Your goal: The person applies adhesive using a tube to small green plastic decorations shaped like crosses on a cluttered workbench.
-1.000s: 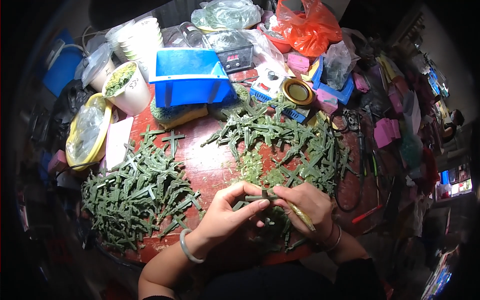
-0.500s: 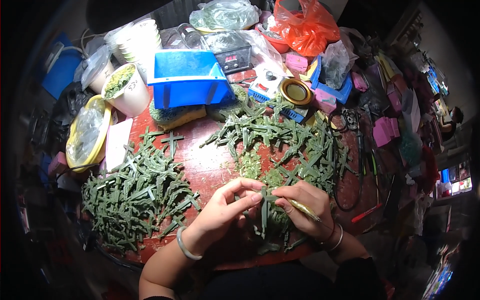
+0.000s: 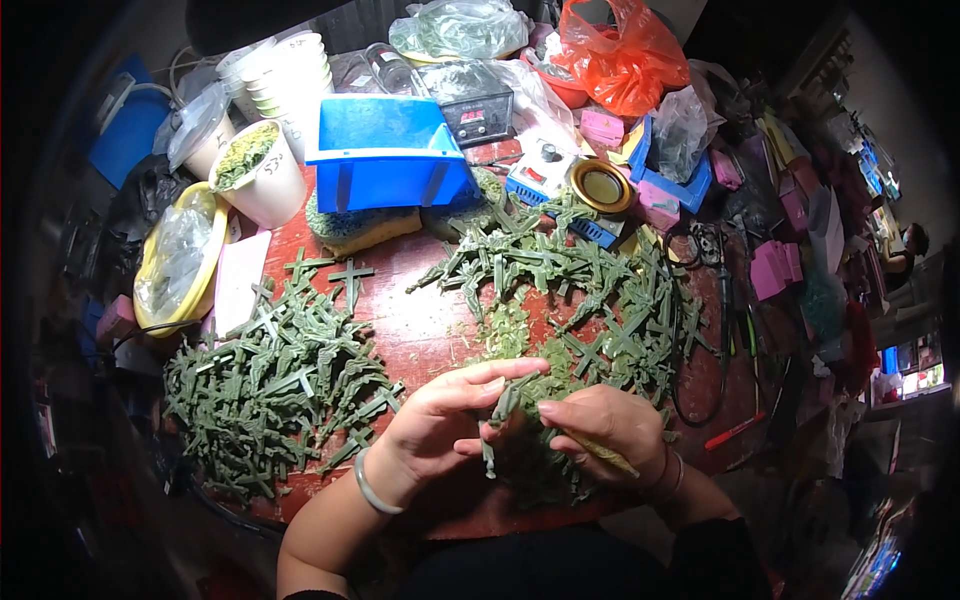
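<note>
My left hand, a pale bangle at its wrist, pinches a small green cross between thumb and fingers. The cross is tilted and partly hidden by the hand. Close beside it, my right hand is closed round a slim tool with a yellowish handle; its working tip is hidden. A heap of green crosses, apparently wax, lies on the table to the left. Another pile of crosses, rough and with thin flash at their edges, spreads beyond my hands. Pale green scraps lie between the piles.
On the red table, a blue bin rests on sponges. Left stand a white cup of green scraps and a yellow basin. A control box, a brass-coloured dish and a red pen are farther around.
The cross in my left hand has turned from upright and face-on to tilted. My left fingers have stretched out more, and the right hand with the tool has drawn slightly down. The view has shifted slightly.
</note>
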